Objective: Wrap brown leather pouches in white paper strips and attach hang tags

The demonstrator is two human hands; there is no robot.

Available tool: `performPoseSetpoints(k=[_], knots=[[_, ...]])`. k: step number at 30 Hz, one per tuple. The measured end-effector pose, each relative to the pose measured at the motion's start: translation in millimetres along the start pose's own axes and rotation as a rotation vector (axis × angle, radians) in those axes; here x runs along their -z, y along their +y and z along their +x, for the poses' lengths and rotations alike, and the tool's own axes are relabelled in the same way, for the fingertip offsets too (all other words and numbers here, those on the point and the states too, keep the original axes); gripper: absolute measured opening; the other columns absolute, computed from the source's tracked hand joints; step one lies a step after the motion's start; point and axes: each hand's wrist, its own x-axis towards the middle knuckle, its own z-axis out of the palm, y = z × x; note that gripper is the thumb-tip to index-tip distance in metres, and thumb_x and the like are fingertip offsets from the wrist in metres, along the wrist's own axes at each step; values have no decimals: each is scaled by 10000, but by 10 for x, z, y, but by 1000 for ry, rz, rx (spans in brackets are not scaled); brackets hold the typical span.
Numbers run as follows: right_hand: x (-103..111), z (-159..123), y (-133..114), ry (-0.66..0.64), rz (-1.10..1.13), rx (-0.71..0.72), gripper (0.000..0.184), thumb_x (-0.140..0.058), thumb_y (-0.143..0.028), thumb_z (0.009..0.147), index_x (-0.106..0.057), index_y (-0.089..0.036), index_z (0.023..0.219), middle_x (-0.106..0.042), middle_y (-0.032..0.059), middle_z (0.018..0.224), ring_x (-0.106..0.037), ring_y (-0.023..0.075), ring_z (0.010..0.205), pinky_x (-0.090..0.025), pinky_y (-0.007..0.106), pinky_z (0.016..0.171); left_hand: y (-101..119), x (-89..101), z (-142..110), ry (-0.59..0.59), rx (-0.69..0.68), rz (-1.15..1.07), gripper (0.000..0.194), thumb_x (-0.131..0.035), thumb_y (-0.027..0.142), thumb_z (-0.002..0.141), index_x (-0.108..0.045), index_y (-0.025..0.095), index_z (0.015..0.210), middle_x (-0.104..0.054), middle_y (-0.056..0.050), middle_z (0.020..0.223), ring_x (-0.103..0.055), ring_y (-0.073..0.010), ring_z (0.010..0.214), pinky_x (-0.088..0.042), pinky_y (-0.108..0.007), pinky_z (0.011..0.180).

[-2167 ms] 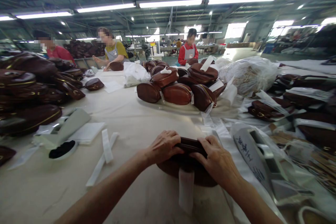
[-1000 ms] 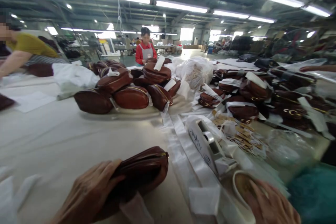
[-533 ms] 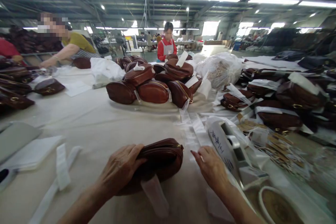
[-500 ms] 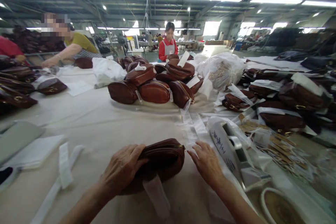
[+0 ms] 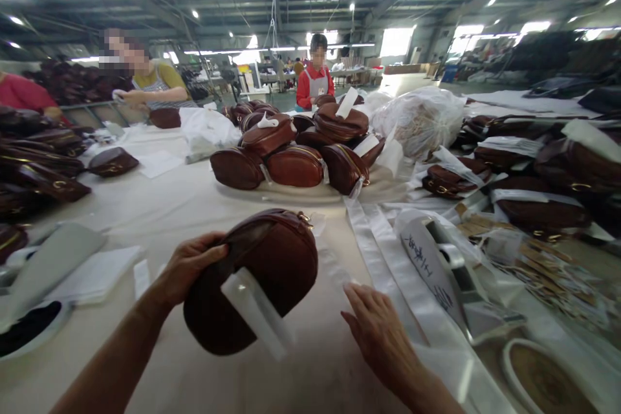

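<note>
A dark brown leather bag (image 5: 286, 259), rounded in outline, is tilted up in front of me. My left hand (image 5: 187, 265) grips its upper left edge, thumb on the near face. A whitish translucent strip (image 5: 255, 310) hangs across that face, and metal hardware (image 5: 305, 218) shows at the top right end. Apart from the bag, my right hand (image 5: 378, 330) hovers over the table at its right, fingers stretched out and nothing in them. Long translucent strips (image 5: 383, 252) lie just beyond this hand.
Several brown bags (image 5: 295, 167) are piled ahead, with more stacked at right (image 5: 538, 207) and left (image 5: 43, 168). A tape dispenser (image 5: 436, 265) stands at right beside a round roll (image 5: 543, 375). White sheets (image 5: 97, 275) lie left. Co-workers stand across the table.
My left hand has lifted the bag and turned its broad face toward me, with the strip hanging from it. My right hand has moved slightly lower, away from the bag's end.
</note>
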Motion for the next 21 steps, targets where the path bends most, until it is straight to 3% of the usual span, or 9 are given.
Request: performPoseSetpoints(k=[3,7,10,14,18,21], knots=[[106,-364,34,68,-96,58,282,-355,-228,952,-552,-160,1142,-653,97,1074,-563,221,1010,-397,357,826,86,93,13,1,14,-117,437,-760,358,605,-627,132,955,-667,26,644,-607,-125,553,-481,-198,534],[66,-661,8,97,-227,-20,292,-349,-256,952,-592,-171,1090,-662,99,1050,-569,239,975,-365,393,843,161,-6,65,-21,-41,-169,423,-768,343,605,-651,117,943,-668,15,638,-608,-118,545,-475,-189,529],[25,-662,-192,90,-164,-64,266,-384,-241,934,-597,-189,1086,-662,85,1026,-569,226,962,-343,398,889,179,-154,112,-17,-84,-181,490,-829,393,520,-670,142,910,-676,-8,651,-597,-132,517,-483,-205,496],[116,-566,-449,23,38,31,310,-376,-230,937,-541,-207,1199,-666,55,1007,-579,180,892,-379,341,850,156,-296,100,-54,-65,-184,460,-827,398,537,-672,149,892,-669,-6,653,-608,-135,549,-493,-209,540],[159,-641,-461,43,32,8,315,-386,-236,934,-549,-180,1198,-674,69,1031,-579,201,919,-381,347,828,95,-363,73,-165,13,-91,410,-800,406,580,-646,147,858,-645,6,639,-576,-116,526,-455,-198,518],[-14,-805,-485,144,2,2,285,-383,-259,931,-613,-201,1088,-691,58,999,-583,210,921,-365,360,849,45,-466,139,-293,60,92,425,-735,482,637,-611,149,872,-623,15,648,-533,-98,506,-413,-195,504]])
